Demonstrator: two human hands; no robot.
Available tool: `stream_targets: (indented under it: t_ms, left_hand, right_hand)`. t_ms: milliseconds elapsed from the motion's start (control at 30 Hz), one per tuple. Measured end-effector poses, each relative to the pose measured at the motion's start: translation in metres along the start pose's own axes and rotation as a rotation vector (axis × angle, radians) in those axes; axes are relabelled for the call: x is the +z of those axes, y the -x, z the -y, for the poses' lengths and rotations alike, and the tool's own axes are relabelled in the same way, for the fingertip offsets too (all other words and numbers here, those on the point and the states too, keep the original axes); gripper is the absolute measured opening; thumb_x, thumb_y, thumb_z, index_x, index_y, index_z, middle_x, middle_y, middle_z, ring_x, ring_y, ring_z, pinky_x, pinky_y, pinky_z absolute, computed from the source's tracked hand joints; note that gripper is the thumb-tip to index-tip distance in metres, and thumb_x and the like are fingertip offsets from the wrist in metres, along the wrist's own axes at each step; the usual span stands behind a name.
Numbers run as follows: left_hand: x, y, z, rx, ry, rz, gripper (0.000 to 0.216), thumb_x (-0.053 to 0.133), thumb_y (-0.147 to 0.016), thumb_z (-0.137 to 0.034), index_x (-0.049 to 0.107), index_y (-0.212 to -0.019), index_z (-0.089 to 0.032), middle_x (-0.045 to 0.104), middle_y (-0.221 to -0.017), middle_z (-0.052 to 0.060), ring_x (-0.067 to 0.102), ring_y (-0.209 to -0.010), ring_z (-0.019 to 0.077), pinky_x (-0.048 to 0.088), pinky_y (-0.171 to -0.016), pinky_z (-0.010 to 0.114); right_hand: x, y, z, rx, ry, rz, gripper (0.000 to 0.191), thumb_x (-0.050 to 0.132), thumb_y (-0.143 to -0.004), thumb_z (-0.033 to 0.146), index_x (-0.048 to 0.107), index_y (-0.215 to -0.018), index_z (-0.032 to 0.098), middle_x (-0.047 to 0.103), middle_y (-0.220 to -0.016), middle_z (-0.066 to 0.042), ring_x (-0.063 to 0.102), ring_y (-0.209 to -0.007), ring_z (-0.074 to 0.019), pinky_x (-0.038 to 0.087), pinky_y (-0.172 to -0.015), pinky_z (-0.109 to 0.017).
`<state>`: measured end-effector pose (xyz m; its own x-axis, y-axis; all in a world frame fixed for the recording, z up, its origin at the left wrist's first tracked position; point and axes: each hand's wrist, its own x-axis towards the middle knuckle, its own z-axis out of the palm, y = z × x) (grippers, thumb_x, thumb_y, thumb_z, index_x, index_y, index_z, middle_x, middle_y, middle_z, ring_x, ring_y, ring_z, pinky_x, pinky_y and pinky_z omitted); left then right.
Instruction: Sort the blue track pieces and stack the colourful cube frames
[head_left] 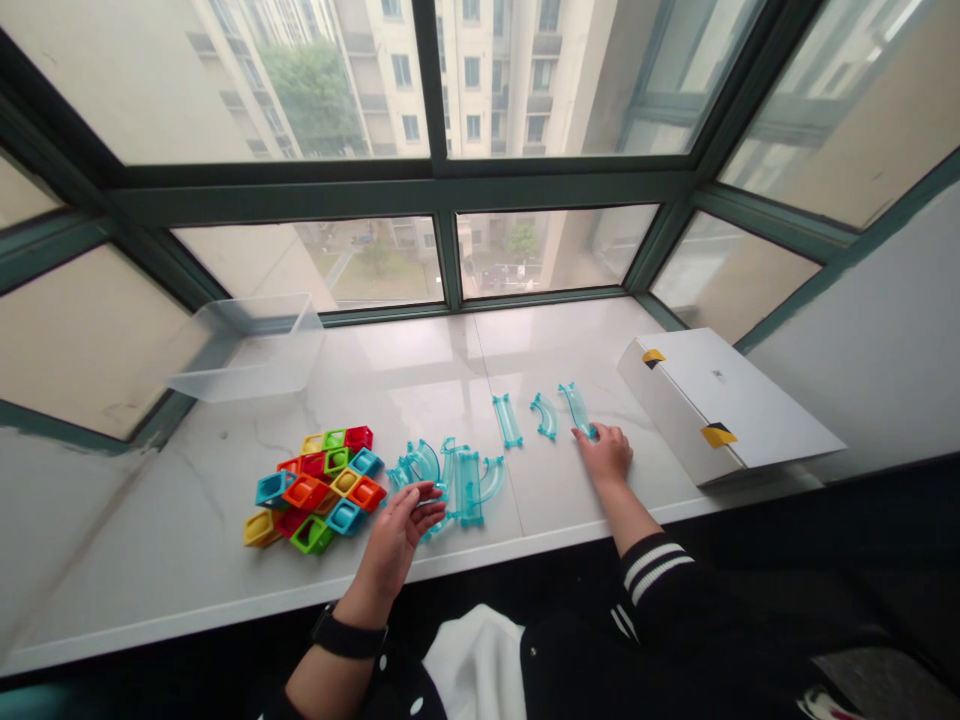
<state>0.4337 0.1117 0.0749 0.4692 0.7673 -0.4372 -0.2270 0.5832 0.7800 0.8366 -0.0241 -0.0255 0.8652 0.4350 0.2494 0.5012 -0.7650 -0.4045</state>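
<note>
My right hand [606,455] has its fingertips closed on the near end of a translucent blue curved track piece [574,405], which lies on the white sill. To its left lie a short curved track piece [545,417] and a straight track piece [508,421], spaced apart. Over the left edge of a heap of blue track pieces [469,485] hovers my left hand [405,530], fingers loosely bent and apart, with no object visible in it. It hides part of the heap. Beside that heap is a pile of hollow coloured blocks [330,490] in red, yellow, green and blue.
A clear plastic bin [255,385] stands at the back left of the sill [420,375]. At the right sits a white box [727,400] with yellow-and-black tabs. Green-framed windows [446,260] close off the back, and the sill's front edge runs close to my body.
</note>
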Motion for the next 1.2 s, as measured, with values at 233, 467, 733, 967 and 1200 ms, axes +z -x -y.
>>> stream_targets:
  t_ms: [233,467,733,967,1200]
  left_hand:
    - [0.000,0.000,0.000,0.002,0.010,-0.002,0.042,0.088,-0.077,-0.039,0.073,-0.106,-0.012,0.078,-0.099,0.013,0.077,-0.085,0.0226,0.064,-0.081,0.035]
    - [-0.001,0.003,0.001,-0.001,0.020,-0.003,0.038,0.087,-0.078,-0.036,0.073,-0.105,-0.012,0.078,-0.098,0.012,0.076,-0.084,0.0223,0.064,-0.081,0.035]
    - [-0.003,0.002,0.001,-0.003,0.038,-0.021,0.037,0.087,-0.078,-0.034,0.073,-0.105,-0.012,0.078,-0.097,0.013,0.076,-0.083,0.0223,0.063,-0.080,0.035]
    - [-0.006,0.002,0.004,0.002,0.042,-0.016,0.038,0.088,-0.077,-0.034,0.073,-0.105,-0.012,0.078,-0.096,0.011,0.075,-0.083,0.0218,0.064,-0.080,0.035]
    - [-0.005,0.001,0.002,0.005,0.033,-0.013,0.038,0.088,-0.077,-0.036,0.074,-0.104,-0.014,0.078,-0.097,0.010,0.075,-0.082,0.0207,0.063,-0.080,0.035]
  right_hand:
    - [-0.002,0.003,0.003,0.004,-0.004,-0.026,0.047,0.070,-0.092,0.059,0.074,-0.119,0.021,0.068,-0.111,-0.012,0.058,-0.103,-0.0296,0.038,-0.086,-0.038]
    - [-0.004,0.005,0.004,-0.009,-0.001,-0.032,0.044,0.068,-0.093,0.056,0.074,-0.118,0.020,0.068,-0.112,-0.012,0.057,-0.102,-0.0299,0.038,-0.086,-0.038]
    - [-0.003,0.007,0.003,-0.012,0.006,-0.038,0.044,0.069,-0.092,0.056,0.073,-0.118,0.021,0.068,-0.113,-0.012,0.057,-0.103,-0.0304,0.039,-0.086,-0.039]
    - [-0.006,0.009,0.004,-0.042,-0.014,-0.092,0.050,0.064,-0.093,0.056,0.070,-0.125,0.017,0.064,-0.121,-0.017,0.056,-0.110,-0.0337,0.042,-0.092,-0.043]
    - [-0.007,0.038,0.030,-0.455,-0.191,-0.067,0.038,0.054,-0.099,0.036,0.065,-0.131,0.019,0.066,-0.126,-0.015,0.057,-0.117,-0.0320,0.045,-0.104,-0.049]
